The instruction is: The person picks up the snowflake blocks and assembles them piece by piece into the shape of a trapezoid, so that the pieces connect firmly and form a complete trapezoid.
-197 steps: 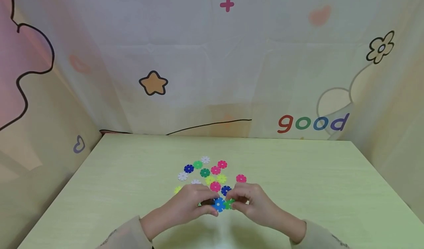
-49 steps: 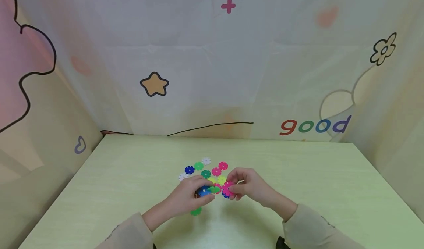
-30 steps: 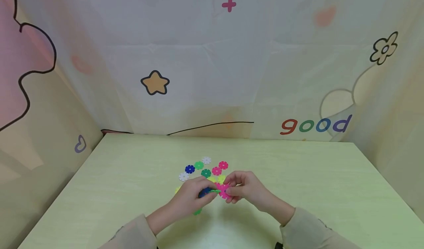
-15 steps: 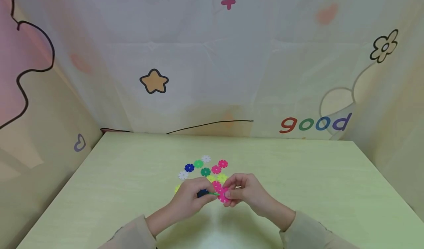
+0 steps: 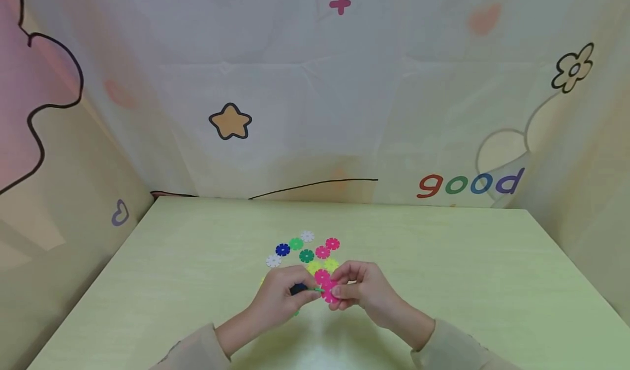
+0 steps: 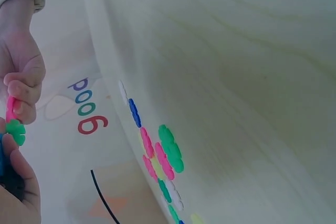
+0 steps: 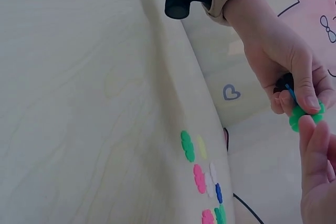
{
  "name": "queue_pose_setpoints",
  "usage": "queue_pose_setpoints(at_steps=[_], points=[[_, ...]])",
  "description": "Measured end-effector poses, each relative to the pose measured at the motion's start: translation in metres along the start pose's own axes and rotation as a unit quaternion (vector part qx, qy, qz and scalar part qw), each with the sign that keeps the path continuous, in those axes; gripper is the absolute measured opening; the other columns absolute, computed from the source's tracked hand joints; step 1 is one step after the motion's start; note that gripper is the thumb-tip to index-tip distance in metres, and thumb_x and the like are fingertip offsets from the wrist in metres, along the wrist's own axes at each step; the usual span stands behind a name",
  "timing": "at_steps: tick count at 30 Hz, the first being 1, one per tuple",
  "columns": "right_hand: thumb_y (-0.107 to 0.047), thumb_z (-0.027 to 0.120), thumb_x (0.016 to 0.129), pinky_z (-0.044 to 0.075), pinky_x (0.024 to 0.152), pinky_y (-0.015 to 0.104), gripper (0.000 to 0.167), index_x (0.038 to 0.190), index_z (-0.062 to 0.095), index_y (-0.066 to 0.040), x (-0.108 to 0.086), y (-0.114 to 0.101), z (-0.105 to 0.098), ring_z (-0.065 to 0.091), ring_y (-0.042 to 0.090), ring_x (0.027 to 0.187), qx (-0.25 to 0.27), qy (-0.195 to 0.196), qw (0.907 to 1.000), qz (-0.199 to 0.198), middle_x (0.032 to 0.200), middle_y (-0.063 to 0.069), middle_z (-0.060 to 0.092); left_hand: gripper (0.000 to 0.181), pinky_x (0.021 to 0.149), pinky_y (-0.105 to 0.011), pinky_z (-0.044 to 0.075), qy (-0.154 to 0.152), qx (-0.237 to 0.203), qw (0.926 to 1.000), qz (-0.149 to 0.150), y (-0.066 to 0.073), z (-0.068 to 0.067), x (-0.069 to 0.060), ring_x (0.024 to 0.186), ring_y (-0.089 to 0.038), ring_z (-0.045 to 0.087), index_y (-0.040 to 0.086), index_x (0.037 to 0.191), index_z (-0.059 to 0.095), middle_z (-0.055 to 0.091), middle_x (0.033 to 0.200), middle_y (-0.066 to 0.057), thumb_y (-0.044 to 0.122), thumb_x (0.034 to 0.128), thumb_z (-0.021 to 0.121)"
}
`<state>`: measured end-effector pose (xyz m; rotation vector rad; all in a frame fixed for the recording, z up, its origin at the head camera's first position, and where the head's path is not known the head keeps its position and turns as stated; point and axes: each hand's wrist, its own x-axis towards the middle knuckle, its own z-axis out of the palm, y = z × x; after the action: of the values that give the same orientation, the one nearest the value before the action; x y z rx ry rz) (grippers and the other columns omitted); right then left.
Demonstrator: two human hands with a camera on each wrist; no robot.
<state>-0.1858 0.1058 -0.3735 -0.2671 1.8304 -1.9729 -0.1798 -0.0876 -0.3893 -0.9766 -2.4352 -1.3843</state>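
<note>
Head view, from where I stand across the room: a pink disc point(image 5: 330, 292), thin, round and notched like a flower, is held upright above the near part of a pale worktop point(image 5: 443, 282). A person's right hand point(image 5: 366, 291) pinches it between thumb and fingers. Just beside it, the left hand point(image 5: 283, 293) grips a green disc point(image 7: 298, 120) of the same kind, seen almost edge-on from above. The green disc's edge meets the pink disc's rim; whether their notches are joined, I cannot tell. Inside the left hand's curled grasp are also a blue disc point(image 6: 3, 158) and a dark piece point(image 7: 284, 83), both mostly hidden.

Just beyond the hands, more flower-like discs lie loosely scattered on the worktop. Nearest the held pieces is a loose pink disc point(image 5: 322, 276), with two yellow discs point(image 5: 331, 264) behind it. Farther back are two more pink discs point(image 5: 332, 243), a dark green disc point(image 5: 307, 256), a light green disc point(image 5: 296, 244), a navy disc point(image 5: 283, 250) and two white discs point(image 5: 307, 236). A bit of green shows below the left hand.

Both arms wear loose beige sleeves point(image 5: 199, 348). Behind the worktop hangs a pale cloth backdrop point(image 5: 305, 97), printed with an orange star point(image 5: 230, 121), a small pink cross point(image 5: 340, 3), an outlined flower point(image 5: 572, 68) and the word "good" point(image 5: 471, 183) in coloured letters.
</note>
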Motion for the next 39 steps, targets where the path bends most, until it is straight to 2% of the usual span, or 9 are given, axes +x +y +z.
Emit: queue_pose_setpoints(at_steps=[6, 11, 15, 19, 24, 26, 29, 35, 39], points=[[0.004, 0.059, 0.079, 0.050, 0.054, 0.020, 0.015, 0.091, 0.054, 0.011, 0.000, 0.002, 0.002, 0.065, 0.012, 0.057, 0.015, 0.006, 0.9999, 0.002, 0.067, 0.000, 0.061, 0.006, 0.058, -0.017, 0.046, 0.010, 0.005, 0.9999, 0.006, 0.001, 0.001, -0.001, 0.065, -0.002, 0.052, 0.011, 0.072, 0.064, 0.063, 0.072, 0.002, 0.009, 0.0739, 0.069], [0.002, 0.059, 0.080, 0.050, 0.055, 0.020, 0.025, 0.097, 0.049, 0.017, 0.000, 0.001, 0.002, 0.064, 0.011, 0.057, -0.014, 0.002, 0.9998, -0.015, 0.071, 0.000, 0.063, 0.008, 0.057, -0.016, 0.044, 0.010, 0.026, 0.9995, 0.012, 0.001, 0.003, 0.000, 0.063, -0.002, 0.049, 0.013, 0.072, 0.062, 0.061, 0.071, 0.004, 0.011, 0.0745, 0.069], [0.001, 0.059, 0.080, 0.051, 0.056, 0.021, 0.026, 0.100, 0.049, 0.016, 0.002, -0.003, -0.001, 0.064, 0.011, 0.059, -0.047, -0.011, 0.9986, -0.021, 0.071, 0.000, 0.062, 0.008, 0.060, -0.016, 0.044, -0.014, 0.058, 0.9981, -0.017, 0.002, 0.001, 0.002, 0.066, -0.003, 0.049, 0.014, 0.080, 0.061, 0.061, 0.076, 0.006, 0.018, 0.0776, 0.067], [0.002, 0.058, 0.080, 0.051, 0.056, 0.023, 0.032, 0.108, 0.046, 0.013, 0.004, -0.006, -0.003, 0.063, 0.011, 0.058, -0.070, -0.020, 0.9972, -0.014, 0.070, 0.001, 0.058, 0.028, 0.065, -0.015, 0.045, -0.052, 0.114, 0.9909, -0.047, 0.005, -0.001, 0.005, 0.073, -0.003, 0.052, 0.013, 0.099, 0.062, 0.063, 0.083, 0.007, 0.029, 0.0770, 0.067], [0.000, 0.060, 0.080, 0.051, 0.055, 0.026, 0.045, 0.120, 0.041, 0.006, 0.005, -0.009, -0.003, 0.061, 0.011, 0.054, -0.103, -0.019, 0.9945, -0.003, 0.069, 0.002, 0.058, 0.042, 0.061, -0.012, 0.043, -0.080, 0.182, 0.9799, -0.018, 0.004, 0.000, 0.006, 0.072, -0.003, 0.052, 0.015, 0.110, 0.062, 0.064, 0.085, 0.006, 0.037, 0.0751, 0.066], [-0.002, 0.060, 0.080, 0.051, 0.055, 0.026, 0.047, 0.122, 0.040, 0.005, 0.007, -0.010, -0.004, 0.060, 0.011, 0.054, -0.113, -0.027, 0.9932, -0.001, 0.070, 0.002, 0.058, 0.041, 0.059, -0.011, 0.041, -0.081, 0.186, 0.9792, -0.003, 0.003, 0.001, 0.007, 0.069, -0.003, 0.051, 0.015, 0.110, 0.062, 0.064, 0.084, 0.004, 0.037, 0.0757, 0.066], [-0.006, 0.061, 0.081, 0.052, 0.057, 0.027, 0.045, 0.121, 0.041, 0.003, 0.010, -0.010, -0.008, 0.061, 0.012, 0.057, -0.128, -0.046, 0.9907, 0.005, 0.071, 0.003, 0.060, 0.040, 0.055, -0.010, 0.039, -0.084, 0.173, 0.9814, -0.003, 0.001, 0.001, 0.006, 0.064, -0.001, 0.046, 0.015, 0.110, 0.063, 0.062, 0.080, 0.004, 0.035, 0.0756, 0.066], [-0.011, 0.062, 0.081, 0.052, 0.064, 0.034, 0.035, 0.110, 0.052, 0.006, 0.023, -0.005, -0.025, 0.064, 0.018, 0.069, -0.214, -0.062, 0.9748, -0.012, 0.080, 0.006, 0.061, 0.038, 0.057, -0.014, 0.040, -0.086, 0.144, 0.9845, -0.051, -0.007, -0.008, 0.005, 0.066, -0.002, 0.045, 0.017, 0.109, 0.064, 0.055, 0.074, 0.009, 0.034, 0.0745, 0.068], [-0.009, 0.064, 0.079, 0.050, 0.062, 0.031, 0.026, 0.103, 0.060, 0.002, 0.034, 0.002, -0.036, 0.058, 0.019, 0.071, -0.313, -0.061, 0.9475, -0.022, 0.087, 0.011, 0.060, 0.038, 0.062, -0.016, 0.043, -0.084, 0.148, 0.9822, -0.080, -0.013, -0.015, 0.005, 0.073, -0.003, 0.049, 0.016, 0.107, 0.064, 0.058, 0.080, 0.009, 0.036, 0.0754, 0.067]])
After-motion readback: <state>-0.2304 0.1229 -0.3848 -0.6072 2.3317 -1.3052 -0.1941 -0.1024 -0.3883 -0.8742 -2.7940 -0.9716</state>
